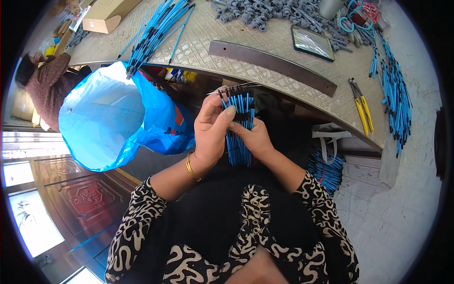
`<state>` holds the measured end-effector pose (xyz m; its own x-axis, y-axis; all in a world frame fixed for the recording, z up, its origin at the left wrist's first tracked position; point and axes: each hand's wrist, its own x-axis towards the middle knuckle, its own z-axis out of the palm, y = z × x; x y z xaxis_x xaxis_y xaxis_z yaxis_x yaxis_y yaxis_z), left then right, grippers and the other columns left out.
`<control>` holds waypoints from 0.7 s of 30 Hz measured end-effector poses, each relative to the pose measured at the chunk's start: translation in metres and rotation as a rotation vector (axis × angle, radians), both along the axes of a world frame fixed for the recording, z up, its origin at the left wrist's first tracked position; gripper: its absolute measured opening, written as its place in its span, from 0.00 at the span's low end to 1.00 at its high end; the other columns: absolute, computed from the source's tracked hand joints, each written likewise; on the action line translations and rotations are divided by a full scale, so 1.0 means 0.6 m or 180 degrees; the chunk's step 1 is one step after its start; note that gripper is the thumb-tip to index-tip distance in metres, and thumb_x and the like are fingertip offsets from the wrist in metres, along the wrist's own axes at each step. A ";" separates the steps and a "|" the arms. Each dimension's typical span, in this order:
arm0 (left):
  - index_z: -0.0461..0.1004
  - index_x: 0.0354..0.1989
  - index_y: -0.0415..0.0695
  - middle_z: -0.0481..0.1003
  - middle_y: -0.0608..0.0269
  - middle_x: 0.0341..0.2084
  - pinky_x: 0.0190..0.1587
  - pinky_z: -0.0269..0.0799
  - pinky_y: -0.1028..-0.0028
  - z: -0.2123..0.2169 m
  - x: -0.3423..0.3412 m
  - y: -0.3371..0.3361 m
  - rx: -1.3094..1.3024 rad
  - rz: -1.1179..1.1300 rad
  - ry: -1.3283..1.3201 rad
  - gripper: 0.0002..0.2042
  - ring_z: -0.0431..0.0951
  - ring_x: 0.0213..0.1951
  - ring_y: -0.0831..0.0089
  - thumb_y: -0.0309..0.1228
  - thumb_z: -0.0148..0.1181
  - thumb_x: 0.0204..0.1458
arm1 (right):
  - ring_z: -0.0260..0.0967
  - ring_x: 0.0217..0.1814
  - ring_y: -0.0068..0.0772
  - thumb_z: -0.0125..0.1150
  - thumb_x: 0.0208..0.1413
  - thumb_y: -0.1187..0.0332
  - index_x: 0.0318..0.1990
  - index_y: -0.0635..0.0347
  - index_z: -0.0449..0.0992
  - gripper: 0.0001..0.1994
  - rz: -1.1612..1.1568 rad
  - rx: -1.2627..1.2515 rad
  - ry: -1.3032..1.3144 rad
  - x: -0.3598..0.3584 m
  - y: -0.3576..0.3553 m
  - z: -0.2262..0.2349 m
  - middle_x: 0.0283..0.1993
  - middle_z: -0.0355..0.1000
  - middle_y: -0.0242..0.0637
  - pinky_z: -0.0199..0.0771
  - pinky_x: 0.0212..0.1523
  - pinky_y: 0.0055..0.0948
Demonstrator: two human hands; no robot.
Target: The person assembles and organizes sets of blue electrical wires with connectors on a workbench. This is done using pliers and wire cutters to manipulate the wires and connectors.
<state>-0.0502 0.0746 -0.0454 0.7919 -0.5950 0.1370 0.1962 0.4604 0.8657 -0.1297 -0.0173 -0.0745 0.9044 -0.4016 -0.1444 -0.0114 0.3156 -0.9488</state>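
Note:
In front of my chest, both hands hold one bundle of thin blue tubes (240, 149) with black ends. My left hand (210, 130) is closed around the bundle's upper left side, its thumb laid across the tubes. From the lower right, my right hand (257, 142) grips the same bundle, its thumb close to the left thumb. Black tips fan out above the fingers, and thin pale rods stick out sideways there. Fingers behind the bundle are hidden. Left of my left hand stands a large open blue bag (163, 111) with a white inside.
A curved metal bar (274, 66) lies along the table's (198, 52) near edge. Beyond are loose blue tubes (158, 35), grey fittings (262, 14) and a black-framed panel (312, 43). Yellow-handled pliers (362, 106) and hanging tubes (398, 90) are right. A person (51, 92) sits far left.

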 end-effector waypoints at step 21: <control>0.73 0.40 0.35 0.76 0.61 0.30 0.35 0.68 0.78 0.093 0.171 -0.070 0.1361 0.0924 -0.1078 0.13 0.74 0.32 0.74 0.32 0.54 0.52 | 0.71 0.33 0.26 0.55 0.55 0.62 0.35 0.64 0.72 0.12 -0.0181 0.0537 0.0000 -0.024 -0.038 -0.005 0.29 0.72 0.36 0.73 0.35 0.26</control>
